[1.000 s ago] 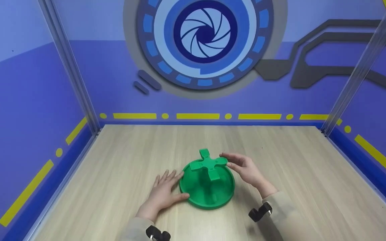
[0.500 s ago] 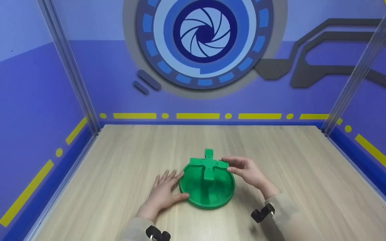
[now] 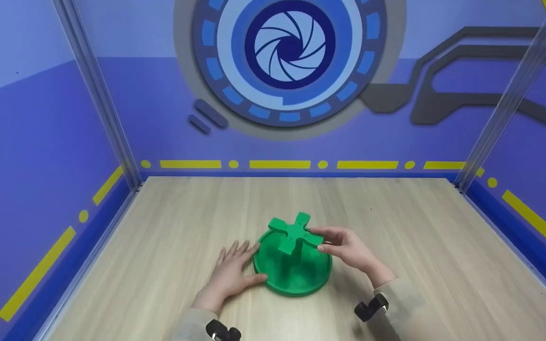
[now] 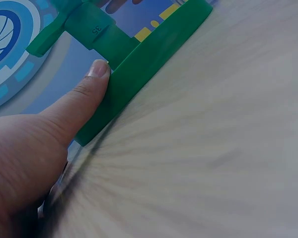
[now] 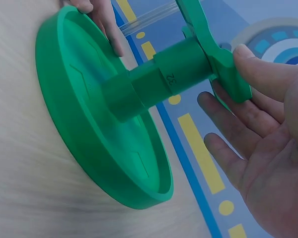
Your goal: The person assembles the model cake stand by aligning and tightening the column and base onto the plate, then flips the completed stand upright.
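Here's the green dish point(image 3: 296, 291), flat on the surface point(image 3: 197, 213), about midway between its left and right edges and well apart from the far edge; the near edge is out of view. Up from its middle comes the post point(image 5: 181, 67), long axis upright, marked 32 on the side facing the right wrist, and on top sits the cross-shaped handle point(image 3: 295, 232), four arms spread flat!

Left hand point(image 3: 232, 272) on the dish's left side: fingers spread, nearly straight, thumb and fingertips touching the rim, nothing gripped. Over on the other side, the right hand point(image 3: 351, 248), nearly closed at thumb and forefinger, pinches one arm of the handle, the other fingers loose below. That arm points toward the near right, straight at the right hand, clearly the nearer of the two to the handle.
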A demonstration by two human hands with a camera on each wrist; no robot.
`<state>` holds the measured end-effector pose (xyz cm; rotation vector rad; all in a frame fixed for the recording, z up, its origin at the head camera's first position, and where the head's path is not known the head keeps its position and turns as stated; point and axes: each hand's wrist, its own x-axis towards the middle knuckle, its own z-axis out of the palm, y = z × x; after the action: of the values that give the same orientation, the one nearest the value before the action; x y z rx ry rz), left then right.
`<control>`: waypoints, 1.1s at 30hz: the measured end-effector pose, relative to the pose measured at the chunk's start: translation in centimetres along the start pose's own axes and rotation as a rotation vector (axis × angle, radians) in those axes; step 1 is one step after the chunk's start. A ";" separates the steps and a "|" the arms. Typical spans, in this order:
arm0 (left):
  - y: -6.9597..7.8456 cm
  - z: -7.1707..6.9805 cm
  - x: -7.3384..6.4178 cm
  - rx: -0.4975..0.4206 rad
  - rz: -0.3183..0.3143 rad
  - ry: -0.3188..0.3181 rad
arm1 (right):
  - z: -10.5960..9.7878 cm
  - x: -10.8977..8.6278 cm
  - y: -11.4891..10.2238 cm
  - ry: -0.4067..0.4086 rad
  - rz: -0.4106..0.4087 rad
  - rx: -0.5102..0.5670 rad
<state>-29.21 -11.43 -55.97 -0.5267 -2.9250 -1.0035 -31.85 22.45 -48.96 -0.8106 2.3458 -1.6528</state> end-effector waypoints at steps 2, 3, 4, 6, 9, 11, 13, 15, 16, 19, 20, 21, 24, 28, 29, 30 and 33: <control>0.0 0.0 0.0 0.000 0.001 0.001 | 0.2 -0.1 -0.1 0.007 0.004 -0.007; 0.0 0.0 0.0 0.000 0.002 0.001 | 0.3 -0.1 -0.1 0.011 0.007 -0.013; 0.0 0.0 0.0 0.000 0.003 0.001 | 0.4 -0.2 -0.2 0.015 0.010 -0.017; 0.0 0.0 0.0 -0.001 0.004 0.001 | 0.6 -0.2 -0.3 0.022 0.017 -0.027; 0.0 0.0 0.0 -0.001 0.005 0.001 | 1.0 -0.3 -0.5 0.037 0.016 -0.050; -0.1 0.0 0.0 0.001 0.005 0.001 | 1.3 -0.4 -0.7 0.052 0.009 -0.074; -0.1 0.1 0.0 0.004 0.005 0.001 | 1.6 -0.5 -0.8 0.072 0.005 -0.097; 0.0 0.0 0.0 0.009 0.005 0.002 | 1.9 -0.6 -0.9 0.091 -0.002 -0.119; 0.0 0.0 0.0 0.010 0.004 0.002 | 2.1 -0.6 -1.1 0.100 -0.004 -0.130; 0.0 0.0 0.0 0.008 -0.002 0.001 | 2.6 -0.7 -1.4 0.131 0.000 -0.163; 0.0 0.0 0.0 0.007 -0.004 0.000 | 2.9 -0.7 -1.6 0.143 0.002 -0.175; 0.0 0.0 0.0 0.006 -0.005 -0.001 | 3.1 -0.8 -1.8 0.158 0.003 -0.184; 0.0 0.0 0.0 0.007 -0.008 -0.003 | 4.0 -0.8 -2.3 0.207 0.001 -0.203; 0.0 0.0 0.0 0.013 -0.014 -0.005 | 5.2 -0.8 -2.7 0.283 -0.038 -0.280; 0.0 0.0 0.0 0.014 -0.016 -0.006 | 5.5 -0.8 -2.8 0.298 -0.045 -0.300; 0.0 0.0 0.0 0.015 -0.017 -0.007 | 5.7 -0.7 -2.8 0.312 -0.052 -0.320; 0.0 0.0 0.0 0.014 -0.017 -0.010 | 6.3 -0.7 -3.1 0.338 -0.049 -0.366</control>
<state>-29.22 -11.40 -55.98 -0.5086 -2.9477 -0.9840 -27.55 16.90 -48.60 -0.6921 2.9441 -1.4975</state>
